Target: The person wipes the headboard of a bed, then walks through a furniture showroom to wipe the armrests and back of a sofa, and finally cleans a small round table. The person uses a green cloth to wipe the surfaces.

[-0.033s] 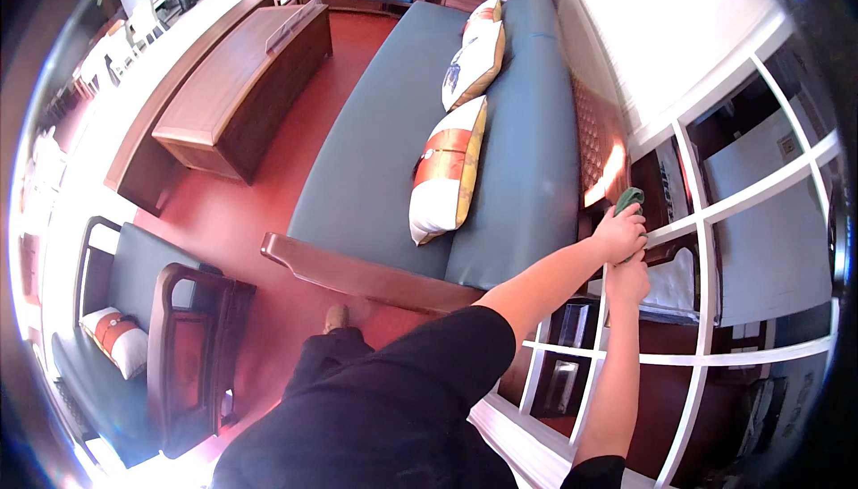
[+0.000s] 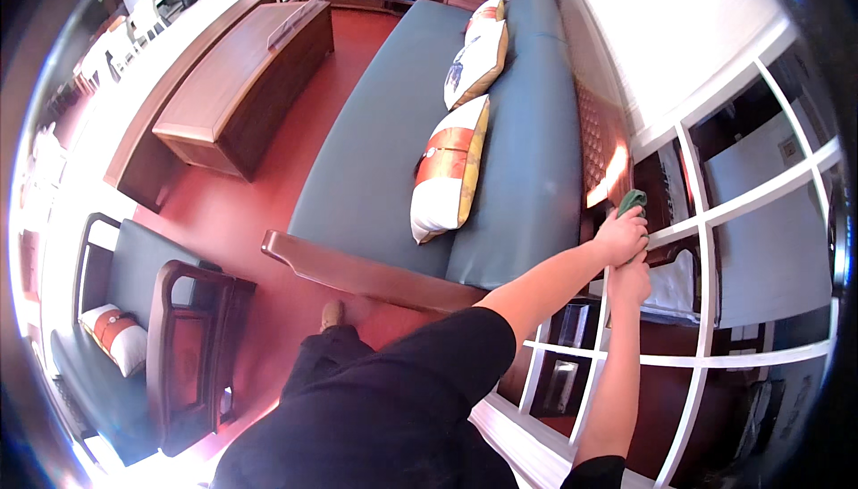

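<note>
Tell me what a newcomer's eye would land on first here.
First, the long blue-grey padded sofa stretching up the middle of the view, patterned white pillows along its backrest. Then the bare left hand, right of centre, gripping a crumpled green cloth beside a white gridded frame, with the right hand just below it.

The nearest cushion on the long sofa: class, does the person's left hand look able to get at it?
Probably yes: the left hand holds a green cloth, but only the blue backrest appears to lie between hand and cushion.
</note>
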A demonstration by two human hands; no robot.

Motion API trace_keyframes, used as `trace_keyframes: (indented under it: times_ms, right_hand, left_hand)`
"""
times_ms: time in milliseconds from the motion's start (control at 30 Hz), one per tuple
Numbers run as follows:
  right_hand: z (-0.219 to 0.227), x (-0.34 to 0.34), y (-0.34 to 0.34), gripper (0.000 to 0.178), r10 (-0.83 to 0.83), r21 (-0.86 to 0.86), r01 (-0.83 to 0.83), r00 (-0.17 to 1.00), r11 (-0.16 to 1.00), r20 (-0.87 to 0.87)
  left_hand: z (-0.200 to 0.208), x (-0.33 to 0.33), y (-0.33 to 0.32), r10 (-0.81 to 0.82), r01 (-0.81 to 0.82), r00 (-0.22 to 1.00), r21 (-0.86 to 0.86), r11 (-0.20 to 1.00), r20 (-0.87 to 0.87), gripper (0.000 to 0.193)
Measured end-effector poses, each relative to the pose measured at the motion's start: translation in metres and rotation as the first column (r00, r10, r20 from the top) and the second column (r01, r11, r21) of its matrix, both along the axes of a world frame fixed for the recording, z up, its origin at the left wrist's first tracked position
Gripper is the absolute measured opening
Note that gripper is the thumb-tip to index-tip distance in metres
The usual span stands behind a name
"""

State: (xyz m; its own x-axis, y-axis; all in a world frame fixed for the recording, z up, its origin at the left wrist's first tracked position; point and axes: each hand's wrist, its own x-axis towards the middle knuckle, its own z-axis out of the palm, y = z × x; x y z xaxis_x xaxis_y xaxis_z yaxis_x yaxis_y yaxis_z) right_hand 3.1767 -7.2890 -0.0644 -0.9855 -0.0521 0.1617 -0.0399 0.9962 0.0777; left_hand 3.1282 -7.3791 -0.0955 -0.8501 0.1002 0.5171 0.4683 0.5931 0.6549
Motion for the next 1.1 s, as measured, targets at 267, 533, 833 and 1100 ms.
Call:
trace_keyframes:
  times_ms: [267,533,833,1100]
  right_hand:
    - [-0.037,0.052,-0.074,0.063,0.54,0.085,-0.534,0.819,0.841,-0.194]
    - [-0.172,0.218,-0.261,0.072,0.848,-0.788,-0.32,0.136,0.526,0.512]
    - [-0.089,0.324,-0.521,0.066,0.953,-0.795,-0.535,0.07,0.286,0.296]
    - [-0.06,0.355,-0.597,0.07,0.973,-0.727,-0.66,0.023,0.188,0.231]
  left_hand:
    - [-0.073,0.066,-0.086,-0.012,-0.112,0.97,0.486,0.867,0.245,0.027]
    - [-0.206,0.39,-0.32,-0.65,-0.633,0.743,0.483,-0.605,0.159,0.045]
    - [-0.169,0.54,-0.549,-0.377,-0.382,0.915,0.611,-0.694,0.144,0.057]
    - [-0.105,0.554,-0.63,-0.277,-0.376,0.927,0.639,-0.671,0.254,0.065]
